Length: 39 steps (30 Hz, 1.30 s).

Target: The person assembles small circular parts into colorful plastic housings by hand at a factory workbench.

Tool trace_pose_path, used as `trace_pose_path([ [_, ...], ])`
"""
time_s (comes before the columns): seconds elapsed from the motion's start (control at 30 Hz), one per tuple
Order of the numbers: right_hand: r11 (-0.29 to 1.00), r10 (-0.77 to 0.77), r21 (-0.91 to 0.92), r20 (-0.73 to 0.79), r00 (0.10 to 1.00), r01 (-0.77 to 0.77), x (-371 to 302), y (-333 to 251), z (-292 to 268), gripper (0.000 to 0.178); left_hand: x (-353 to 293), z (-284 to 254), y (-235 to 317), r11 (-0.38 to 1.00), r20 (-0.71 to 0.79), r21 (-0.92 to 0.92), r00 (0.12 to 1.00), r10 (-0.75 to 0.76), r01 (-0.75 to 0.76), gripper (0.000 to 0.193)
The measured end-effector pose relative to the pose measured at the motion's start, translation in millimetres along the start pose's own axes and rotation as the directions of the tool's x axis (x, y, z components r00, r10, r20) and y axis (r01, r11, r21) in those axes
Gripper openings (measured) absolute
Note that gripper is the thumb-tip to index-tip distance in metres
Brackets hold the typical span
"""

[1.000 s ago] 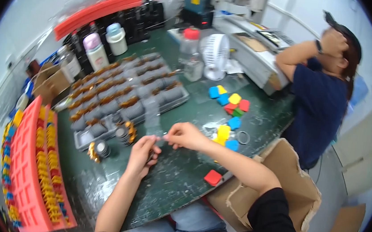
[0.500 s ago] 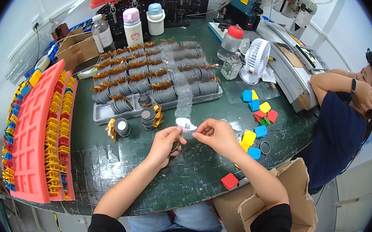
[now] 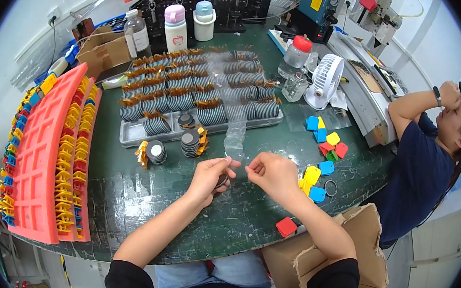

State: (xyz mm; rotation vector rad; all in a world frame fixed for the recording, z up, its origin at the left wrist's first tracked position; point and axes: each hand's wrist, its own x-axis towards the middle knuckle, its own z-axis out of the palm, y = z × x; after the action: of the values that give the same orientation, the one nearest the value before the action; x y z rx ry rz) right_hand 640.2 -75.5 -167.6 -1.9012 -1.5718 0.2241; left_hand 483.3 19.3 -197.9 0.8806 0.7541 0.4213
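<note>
My left hand (image 3: 208,182) is curled round a dark round disc (image 3: 222,181), its thumb and forefinger tips pointing right. Just right of it, my right hand (image 3: 275,174) has thumb and fingertips pinched together. Whether anything thin sits in that pinch is not clear. A clear plastic strip with round shapes (image 3: 236,128) lies over the tray of discs and runs down close to my left fingertips. Short stacks of grey discs (image 3: 190,142) with orange tabs stand beyond my left hand, next to another stack with a pale top (image 3: 156,152).
A clear tray (image 3: 131,137) holds rows of discs. Red foam racks (image 3: 40,164) with coloured clips stand left. Coloured square pieces (image 3: 312,175), a black ring (image 3: 330,187), a white fan (image 3: 325,81) and jars lie right. A cardboard box (image 3: 342,255) is beside me; a person (image 3: 423,157) sits right.
The white, shiny piece between my fingertips no longer shows there. My right hand has moved slightly right, widening the gap between the hands. The view has shifted a little.
</note>
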Motion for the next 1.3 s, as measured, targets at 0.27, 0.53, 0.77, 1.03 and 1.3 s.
trace_pose_path([
  [0.27, 0.811, -0.536, -0.270, 0.015, 0.844, 0.520, 1.6, -1.5, -4.4, 0.015, 0.1, -2.9, -0.1, 1.000, 0.014, -0.031, 1.000, -0.004, 0.004, 0.023],
  [0.53, 0.910, -0.283, 0.350, 0.132, 0.950, 0.222, 4.6, -9.3, -27.4, 0.014, 3.1, -13.1, 7.0, 0.987, 0.109, -0.075, 0.985, -0.131, 0.140, 0.034],
  [0.77, 0.870, -0.095, 0.493, 0.174, 0.980, -0.003, 6.0, -8.3, -20.3, 0.013, 0.8, -29.2, 9.0, 0.911, 0.345, -0.231, 0.904, -0.251, 0.341, 0.064],
  [1.03, 0.841, -0.151, 0.533, 0.076, 0.986, 0.088, 8.0, -6.3, -14.6, 0.011, -4.0, -19.1, -15.1, 0.594, 0.711, -0.605, 0.695, 0.102, 0.531, 0.079],
  [1.3, 0.893, -0.328, 0.388, 0.216, 0.919, 0.227, 3.9, -20.4, -14.5, 0.011, -10.7, -11.3, -10.5, 0.691, 0.651, -0.579, 0.756, 0.074, 0.432, 0.105],
])
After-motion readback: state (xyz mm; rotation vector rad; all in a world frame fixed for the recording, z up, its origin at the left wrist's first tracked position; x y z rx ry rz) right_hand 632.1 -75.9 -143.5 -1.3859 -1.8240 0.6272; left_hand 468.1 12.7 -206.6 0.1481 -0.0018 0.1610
